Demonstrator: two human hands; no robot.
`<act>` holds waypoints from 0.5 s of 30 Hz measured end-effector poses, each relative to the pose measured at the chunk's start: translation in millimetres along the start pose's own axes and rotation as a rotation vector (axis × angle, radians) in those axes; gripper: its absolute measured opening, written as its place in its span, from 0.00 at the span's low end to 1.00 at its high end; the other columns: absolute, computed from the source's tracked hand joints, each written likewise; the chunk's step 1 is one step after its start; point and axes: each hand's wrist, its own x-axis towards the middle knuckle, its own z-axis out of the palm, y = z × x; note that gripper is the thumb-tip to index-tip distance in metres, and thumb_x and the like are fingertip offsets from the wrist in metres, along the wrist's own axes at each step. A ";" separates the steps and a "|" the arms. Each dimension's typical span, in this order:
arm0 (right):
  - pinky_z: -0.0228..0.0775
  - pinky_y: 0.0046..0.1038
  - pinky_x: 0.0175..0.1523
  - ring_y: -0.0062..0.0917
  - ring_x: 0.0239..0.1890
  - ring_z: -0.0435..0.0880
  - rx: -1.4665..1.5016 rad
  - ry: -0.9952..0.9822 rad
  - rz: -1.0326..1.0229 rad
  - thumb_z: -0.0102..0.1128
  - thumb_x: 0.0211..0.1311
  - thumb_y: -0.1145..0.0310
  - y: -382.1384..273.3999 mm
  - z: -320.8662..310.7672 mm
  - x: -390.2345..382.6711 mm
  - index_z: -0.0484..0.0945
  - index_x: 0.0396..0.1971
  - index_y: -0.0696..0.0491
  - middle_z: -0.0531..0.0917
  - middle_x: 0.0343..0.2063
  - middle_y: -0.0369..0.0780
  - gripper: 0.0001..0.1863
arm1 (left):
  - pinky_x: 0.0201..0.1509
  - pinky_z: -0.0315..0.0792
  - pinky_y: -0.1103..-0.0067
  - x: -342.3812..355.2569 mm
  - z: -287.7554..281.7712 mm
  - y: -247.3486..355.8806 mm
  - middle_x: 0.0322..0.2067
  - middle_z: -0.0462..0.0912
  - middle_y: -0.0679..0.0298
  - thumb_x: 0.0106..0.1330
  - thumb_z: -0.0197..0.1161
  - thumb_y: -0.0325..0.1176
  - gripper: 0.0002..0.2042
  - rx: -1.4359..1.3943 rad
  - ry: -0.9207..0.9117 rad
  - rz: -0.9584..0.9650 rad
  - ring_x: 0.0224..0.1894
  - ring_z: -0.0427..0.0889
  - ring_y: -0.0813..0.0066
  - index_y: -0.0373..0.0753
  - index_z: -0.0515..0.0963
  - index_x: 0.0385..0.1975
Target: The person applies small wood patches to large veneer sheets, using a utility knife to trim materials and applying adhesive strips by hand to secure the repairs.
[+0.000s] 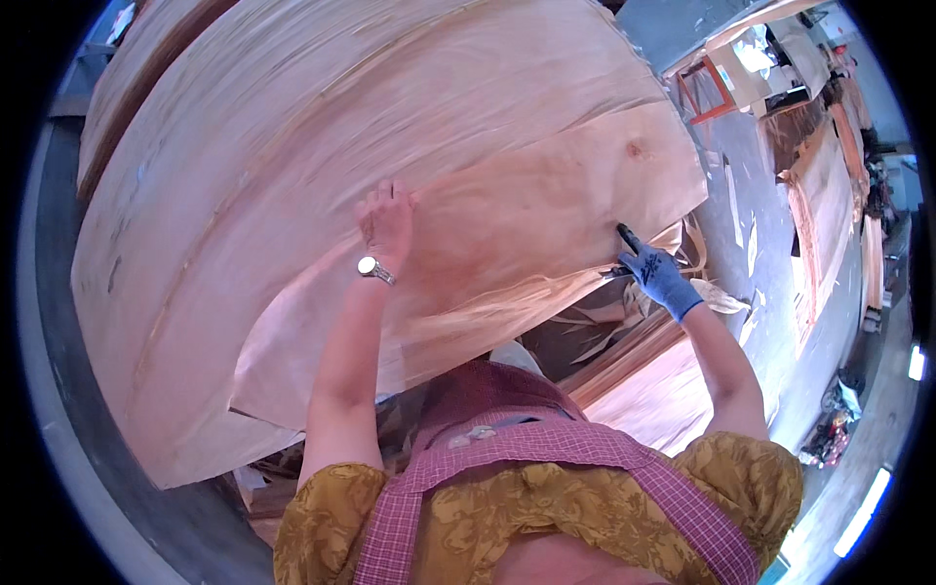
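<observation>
A narrow pale wood veneer sheet (526,195) with a small knot lies at a slant over a large veneer sheet (205,136), its lower part rippled and split. My left hand (388,224), bare with a wristwatch, has curled fingers at the upper edge of the narrow sheet, gripping it. My right hand (655,273), in a blue glove with dark fingertips, grips that sheet's lower right edge, its index finger lying on top. Torn veneer strips (721,297) hang below and right of this hand.
More veneer stacks (819,234) stand at the right, with torn scraps on the grey floor (741,195). An orange-framed stand (707,88) is at the upper right. A stack of pale boards (663,390) lies below my right arm.
</observation>
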 end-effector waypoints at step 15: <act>0.77 0.37 0.42 0.39 0.41 0.83 -0.019 0.156 -0.055 0.58 0.50 0.77 2.6 3.4 4.8 0.75 0.38 0.51 0.61 0.67 0.49 0.13 | 0.49 0.68 0.63 -21.5 -18.8 11.1 0.46 0.77 0.59 0.59 0.62 0.40 0.13 -0.134 -0.001 -0.090 0.49 0.77 0.60 0.43 0.76 0.40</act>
